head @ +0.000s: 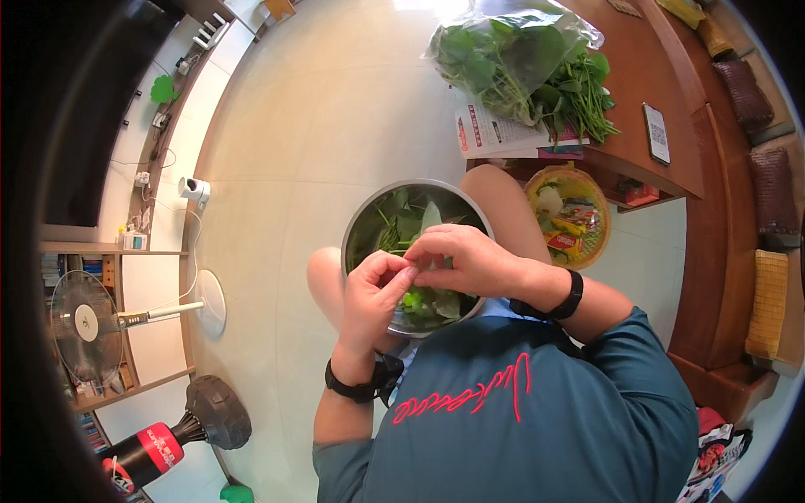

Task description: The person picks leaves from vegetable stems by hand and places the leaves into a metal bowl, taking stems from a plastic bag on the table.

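Over a round stainless steel bowl, my two hands meet fingertip to fingertip. My left hand has thumb and forefinger pinched together on a piece of leafy greens, mostly hidden by the fingers. From the other side, my right hand pinches at the same piece. Loose green leaves and thin stems lie in the bowl beneath. The bowl rests between my bare knees, against my lap. Black straps circle both wrists.
A wooden table at upper right bears a plastic bag of greens, a bunch of stems, printed paper and a phone. Beside my right knee stands a yellow waste basket holding wrappers. A fan stands left.
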